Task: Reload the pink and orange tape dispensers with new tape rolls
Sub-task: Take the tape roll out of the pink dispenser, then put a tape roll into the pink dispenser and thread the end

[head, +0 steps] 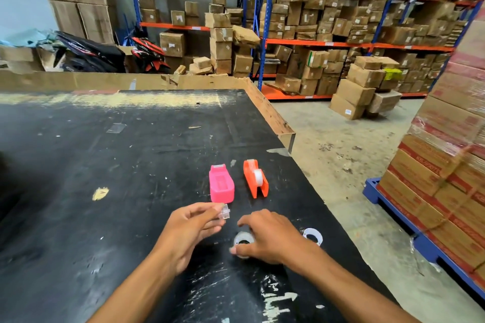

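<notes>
Pink tape dispenser point(221, 184) and orange tape dispenser point(255, 179) sit side by side on a scuffed black table point(78, 165), the orange one holding a roll. Nearer the viewer, the left hand point(190, 228) pinches a small clear spool point(223, 212); the right hand point(270, 237) grips a tape roll point(242, 240) on the table. Another roll point(312, 235) lies just right.

Both bare forearms reaching in from the near edge, angled toward each other. Left hand point(190, 231) raised, palm turned inward, fingertips pinched in a tight grip on something small and clear. Right hand point(267, 237) lower, palm down, fingers curled, thumb and forefinger closed round a pale ring.
</notes>
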Tool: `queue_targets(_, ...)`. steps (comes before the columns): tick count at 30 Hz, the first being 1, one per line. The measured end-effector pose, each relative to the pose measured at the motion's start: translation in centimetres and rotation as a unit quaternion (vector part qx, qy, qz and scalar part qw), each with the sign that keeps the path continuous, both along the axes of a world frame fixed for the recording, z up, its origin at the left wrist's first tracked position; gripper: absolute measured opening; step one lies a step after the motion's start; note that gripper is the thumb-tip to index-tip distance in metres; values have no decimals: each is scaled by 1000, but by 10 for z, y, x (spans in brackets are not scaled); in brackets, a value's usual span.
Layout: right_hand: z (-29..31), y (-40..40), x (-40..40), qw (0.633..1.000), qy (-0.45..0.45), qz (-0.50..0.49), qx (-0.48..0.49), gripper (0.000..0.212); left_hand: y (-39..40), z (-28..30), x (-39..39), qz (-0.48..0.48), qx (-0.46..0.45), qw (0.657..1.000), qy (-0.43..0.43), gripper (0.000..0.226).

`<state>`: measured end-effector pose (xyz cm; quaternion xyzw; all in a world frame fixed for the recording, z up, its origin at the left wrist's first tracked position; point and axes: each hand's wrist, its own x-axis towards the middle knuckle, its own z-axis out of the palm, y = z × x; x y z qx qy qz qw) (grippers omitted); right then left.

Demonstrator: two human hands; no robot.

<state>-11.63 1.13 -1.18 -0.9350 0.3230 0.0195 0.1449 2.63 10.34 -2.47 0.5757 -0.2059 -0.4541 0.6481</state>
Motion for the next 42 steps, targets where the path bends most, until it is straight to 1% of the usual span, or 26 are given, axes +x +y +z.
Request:
queue_targets(1,-1,-2,4,1000,-1,14,1,53,2,0,1,11,0,1000,-5,14)
queue_targets(2,-1,-4,6,999,-21,17,21,50,3,1,2,20,-4,1000,-3,14)
queue_targets(3,0,-9,8,996,-65,13,59,46,5,2,4,35,-11,999,1,13)
queue_targets(4,1,-13,10,985,-129,-2,112,43,7,3,4,46,-18,999,7,12)
queue_targets(5,3,-18,11,965,-197,-22,174,41,8,4,4,57,-24,998,11,11)
queue_targets(6,8,-22,14,935,-255,-33,243,41,10,5,4,71,-31,997,11,10)
queue_targets(7,12,-25,14,901,-295,-34,315,42,10,6,3,80,-37,996,8,10)
queue_targets(8,16,-28,16,872,-316,-21,372,43,11,7,2,89,-43,995,3,11)
queue_targets(9,19,-28,16,857,-324,-2,400,44,11,8,0,95,-47,994,-4,12)
queue_targets(11,22,-27,17,858,-324,35,397,48,10,10,-3,110,-52,992,-38,14)
queue_targets(14,21,-27,18,865,-341,48,366,53,8,14,-12,130,-54,984,-111,14)
queue_targets(18,18,-38,14,844,-374,64,379,56,1,21,-28,132,-81,978,-138,16)
queue_targets(21,15,-43,13,841,-396,58,365,48,-5,28,-41,99,-98,982,-124,23)
queue_targets(24,9,-46,10,835,-426,58,344,30,-9,35,-49,94,-102,986,-95,29)
queue_targets(27,2,-46,9,846,-440,83,290,25,-11,38,-50,104,-92,988,-68,33)
queue_targets(29,-2,-47,9,858,-436,102,251,23,-13,39,-52,108,-83,988,-67,35)
queue_targets(32,-4,-47,10,865,-432,107,229,22,-16,41,-55,104,-62,989,-84,33)
queue_targets(36,-1,-52,16,857,-436,69,266,7,-19,41,-55,86,-34,988,-126,37)
queue_targets(40,7,-56,26,852,-433,46,292,13,-24,44,-44,75,-40,980,-178,46)
queue_targets(42,11,-56,34,868,-414,36,273,12,-26,45,-35,68,-38,975,-208,44)
